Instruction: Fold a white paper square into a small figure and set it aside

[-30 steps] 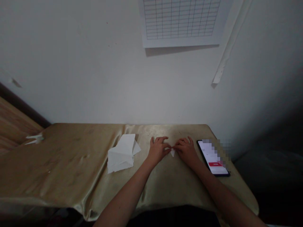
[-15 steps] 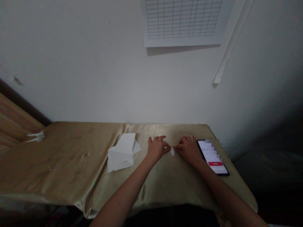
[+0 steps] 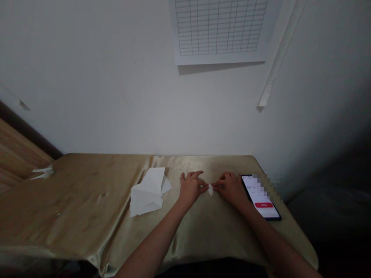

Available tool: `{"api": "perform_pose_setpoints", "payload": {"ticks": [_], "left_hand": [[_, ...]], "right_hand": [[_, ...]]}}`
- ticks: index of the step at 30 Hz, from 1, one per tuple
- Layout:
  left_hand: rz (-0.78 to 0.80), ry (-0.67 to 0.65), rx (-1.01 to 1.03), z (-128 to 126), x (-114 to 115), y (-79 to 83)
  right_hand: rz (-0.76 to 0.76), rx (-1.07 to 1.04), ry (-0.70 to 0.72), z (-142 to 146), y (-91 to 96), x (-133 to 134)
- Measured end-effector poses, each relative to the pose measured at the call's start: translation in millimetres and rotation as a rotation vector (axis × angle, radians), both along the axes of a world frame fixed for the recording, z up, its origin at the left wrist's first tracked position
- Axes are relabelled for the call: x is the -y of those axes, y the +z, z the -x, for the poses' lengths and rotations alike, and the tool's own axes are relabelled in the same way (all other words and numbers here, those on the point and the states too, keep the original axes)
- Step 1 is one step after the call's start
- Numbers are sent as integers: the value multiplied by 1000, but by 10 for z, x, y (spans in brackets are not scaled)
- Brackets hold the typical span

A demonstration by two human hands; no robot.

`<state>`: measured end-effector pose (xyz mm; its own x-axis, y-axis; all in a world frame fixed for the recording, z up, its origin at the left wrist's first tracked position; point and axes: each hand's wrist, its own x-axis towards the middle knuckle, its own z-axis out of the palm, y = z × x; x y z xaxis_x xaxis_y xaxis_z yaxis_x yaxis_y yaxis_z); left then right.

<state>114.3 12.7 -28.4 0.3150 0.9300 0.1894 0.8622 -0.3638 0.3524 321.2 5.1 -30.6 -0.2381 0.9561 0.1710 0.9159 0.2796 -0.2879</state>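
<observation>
One cloth-covered desk (image 3: 87,193) is cut off at eight o'clock; a gridded sheet (image 3: 220,34) at one is cropped. The phone (image 3: 262,212) at four is part-pixelated, its red label (image 3: 264,205) unreadable. Left hand (image 3: 189,190) and right hand (image 3: 232,188) pinch a white paper scrap (image 3: 210,191) at five, its gripped edges hidden.

Wall (image 3: 116,104) pale, bearing a gridded sheet (image 3: 218,31) and a white strip (image 3: 266,93). Gold cloth-covered table (image 3: 81,193) stands against it. Lighting dim; right side in shadow.
</observation>
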Motion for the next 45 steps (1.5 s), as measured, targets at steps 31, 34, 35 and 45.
{"api": "perform_pose_setpoints", "payload": {"ticks": [31, 34, 35, 45], "left_hand": [[111, 74, 129, 36, -69, -103], [113, 79, 133, 27, -64, -93], [111, 80, 134, 25, -65, -88], [130, 35, 127, 17, -90, -65]], "right_hand": [[-25, -125, -9, -24, -67, 35], [-19, -146, -8, -30, -86, 22], [-15, -161, -7, -32, -97, 12], [-35, -297, 48, -39, -181, -72]]}}
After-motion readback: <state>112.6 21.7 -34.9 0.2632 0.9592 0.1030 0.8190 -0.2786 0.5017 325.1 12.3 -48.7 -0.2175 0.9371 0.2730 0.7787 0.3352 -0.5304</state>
